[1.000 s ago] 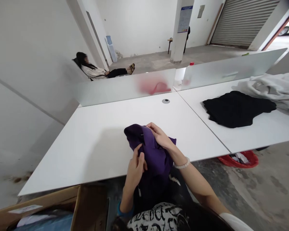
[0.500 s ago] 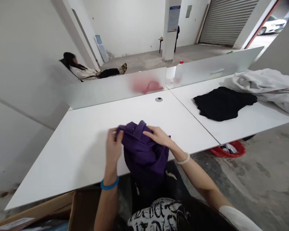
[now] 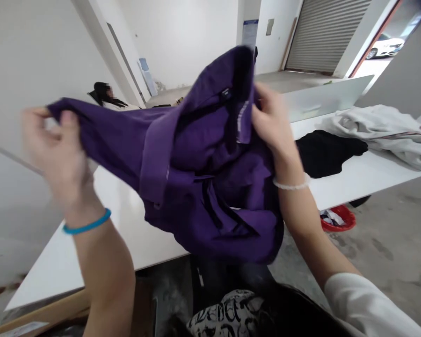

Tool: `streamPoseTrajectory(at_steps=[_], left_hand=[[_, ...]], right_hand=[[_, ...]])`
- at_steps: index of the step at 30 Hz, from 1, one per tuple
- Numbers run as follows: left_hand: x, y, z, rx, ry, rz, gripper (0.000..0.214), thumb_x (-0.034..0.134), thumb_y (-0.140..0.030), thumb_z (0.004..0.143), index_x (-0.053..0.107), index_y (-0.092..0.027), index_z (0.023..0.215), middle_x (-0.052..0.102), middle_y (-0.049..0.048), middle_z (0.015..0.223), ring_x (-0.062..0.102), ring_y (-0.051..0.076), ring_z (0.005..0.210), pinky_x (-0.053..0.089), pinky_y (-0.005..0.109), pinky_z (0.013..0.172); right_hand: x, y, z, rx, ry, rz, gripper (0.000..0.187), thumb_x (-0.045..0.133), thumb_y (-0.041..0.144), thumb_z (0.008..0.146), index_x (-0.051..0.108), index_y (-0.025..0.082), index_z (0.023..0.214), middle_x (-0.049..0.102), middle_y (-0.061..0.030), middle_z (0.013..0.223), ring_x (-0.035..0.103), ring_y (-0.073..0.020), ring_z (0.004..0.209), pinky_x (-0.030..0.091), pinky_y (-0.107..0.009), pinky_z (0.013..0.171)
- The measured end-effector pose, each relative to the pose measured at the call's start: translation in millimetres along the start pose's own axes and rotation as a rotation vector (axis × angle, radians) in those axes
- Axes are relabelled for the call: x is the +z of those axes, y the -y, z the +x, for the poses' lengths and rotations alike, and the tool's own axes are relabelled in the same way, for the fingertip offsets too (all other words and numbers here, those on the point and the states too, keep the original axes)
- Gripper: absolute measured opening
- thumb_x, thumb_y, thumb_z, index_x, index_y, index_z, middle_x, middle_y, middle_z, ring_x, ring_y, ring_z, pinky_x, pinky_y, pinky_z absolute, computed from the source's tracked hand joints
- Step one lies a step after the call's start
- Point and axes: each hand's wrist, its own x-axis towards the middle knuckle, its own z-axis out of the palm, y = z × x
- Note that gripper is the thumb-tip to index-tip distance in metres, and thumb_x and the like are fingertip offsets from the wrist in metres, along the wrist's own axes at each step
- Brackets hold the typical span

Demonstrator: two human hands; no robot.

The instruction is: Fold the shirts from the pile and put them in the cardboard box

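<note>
A purple shirt [image 3: 203, 224] is stretched in the air between my two hands, above the near edge of the white table [image 3: 140, 234]. At its far left corner my left hand [image 3: 61, 145] pinches the cloth between thumb and fingers; this hand is slightly blurred. My right hand [image 3: 270, 117] grips the upper right part near a dark neck opening, and some of its fingers are hidden behind the cloth. A collar-like band folds across the middle, and a small dark label and a pale strip show inside. The lower part hangs loose in folds.
On the table's right side lie a black garment [image 3: 330, 152] and a heap of white cloth [image 3: 389, 124]. Below it stands a red bin [image 3: 340, 217]. A cardboard box [image 3: 56, 311] sits at lower left. Beyond the frosted divider [image 3: 333, 96], a person [image 3: 107, 96] sits reclined.
Both hands have lifted the purple shirt off the table and spread apart, pulling it wide. My left hand moved up and left, my right hand up and right.
</note>
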Motion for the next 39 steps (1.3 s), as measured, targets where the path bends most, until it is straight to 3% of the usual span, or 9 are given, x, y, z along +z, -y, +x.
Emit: streamPoseTrajectory(at_steps=[3, 7, 11, 18, 21, 25, 31, 35, 39], left_hand=[[34.0, 25, -13, 0.06, 0.149, 0.347, 0.033, 0.049, -0.024, 0.087, 0.049, -0.007, 0.116, 0.058, 0.0042, 0.112, 0.06, 0.021, 0.105, 0.042, 0.048, 0.092], [37.3, 59, -94, 0.04, 0.408, 0.362, 0.032, 0.053, -0.028, 0.086, 0.057, -0.01, 0.113, 0.067, 0.008, 0.101, 0.066, 0.021, 0.09, 0.051, 0.039, 0.083], [8.8, 82, -209, -0.071, 0.838, 0.245, 0.028, 0.044, -0.039, 0.091, 0.063, -0.022, 0.101, 0.071, 0.0046, 0.102, 0.067, 0.02, 0.094, 0.052, 0.034, 0.085], [-10.8, 111, -338, 0.135, 0.9, 0.43, 0.04, 0.04, -0.035, 0.093, 0.058, -0.018, 0.124, 0.061, 0.0107, 0.129, 0.052, 0.026, 0.124, 0.04, 0.048, 0.105], [-7.5, 117, -344, 0.242, 0.942, 0.584, 0.047, 0.038, -0.035, 0.094, 0.048, -0.018, 0.136, 0.051, 0.0107, 0.139, 0.042, 0.027, 0.133, 0.036, 0.05, 0.108], [-8.1, 136, -319, 0.234, 0.94, 0.722, 0.05, 0.031, -0.038, 0.096, 0.047, -0.017, 0.138, 0.049, 0.0113, 0.141, 0.039, 0.027, 0.134, 0.036, 0.05, 0.107], [-19.7, 178, -259, 0.191, 0.859, 0.833, 0.055, 0.028, -0.041, 0.094, 0.051, -0.008, 0.132, 0.053, 0.0177, 0.137, 0.045, 0.032, 0.129, 0.038, 0.049, 0.103], [-6.8, 160, -224, 0.118, 0.79, 0.844, 0.043, 0.031, -0.039, 0.094, 0.063, -0.016, 0.11, 0.071, 0.0133, 0.102, 0.066, 0.027, 0.094, 0.048, 0.037, 0.082], [40.0, 123, -218, 0.134, 0.759, 0.638, 0.036, 0.04, -0.038, 0.093, 0.057, -0.02, 0.119, 0.071, 0.0063, 0.087, 0.065, 0.021, 0.076, 0.045, 0.029, 0.071]], right_hand=[[43, -52, -3, 0.117, 0.112, -0.105, 0.034, 0.037, 0.032, 0.097, 0.053, 0.008, 0.115, 0.063, -0.0099, 0.107, 0.056, -0.0224, 0.106, 0.041, -0.041, 0.093], [75, -95, -64, 0.223, 0.366, -0.13, 0.035, 0.062, 0.025, 0.084, 0.057, 0.012, 0.116, 0.062, -0.0164, 0.112, 0.058, -0.0258, 0.101, 0.044, -0.043, 0.091], [77, -87, -152, 0.197, 0.584, -0.09, 0.025, 0.055, 0.031, 0.09, 0.061, 0.019, 0.112, 0.061, -0.0103, 0.115, 0.059, -0.0212, 0.101, 0.047, -0.041, 0.091], [81, -60, -256, 0.222, 0.622, -0.136, 0.035, 0.05, 0.03, 0.093, 0.054, 0.026, 0.128, 0.05, -0.0095, 0.135, 0.047, -0.0266, 0.125, 0.04, -0.051, 0.101], [89, -61, -277, 0.227, 0.581, -0.236, 0.047, 0.044, 0.019, 0.09, 0.046, 0.026, 0.137, 0.043, -0.0102, 0.143, 0.036, -0.0274, 0.134, 0.034, -0.051, 0.107], [94, -69, -275, 0.284, 0.528, -0.382, 0.048, 0.043, 0.021, 0.092, 0.042, 0.02, 0.14, 0.057, -0.0147, 0.122, 0.053, -0.0277, 0.113, 0.045, -0.043, 0.091], [77, -96, -255, 0.411, 0.547, -0.413, 0.028, 0.038, 0.022, 0.096, 0.065, 0.019, 0.096, 0.067, -0.0093, 0.089, 0.06, -0.0239, 0.084, 0.041, -0.035, 0.076], [72, -96, -254, 0.395, 0.516, -0.36, 0.026, 0.043, 0.032, 0.096, 0.059, 0.019, 0.113, 0.067, -0.0075, 0.087, 0.06, -0.0221, 0.081, 0.039, -0.032, 0.073], [87, -80, -252, 0.279, 0.655, -0.462, 0.033, 0.057, 0.035, 0.09, 0.057, 0.018, 0.118, 0.067, -0.0099, 0.091, 0.061, -0.0247, 0.084, 0.036, -0.033, 0.073]])
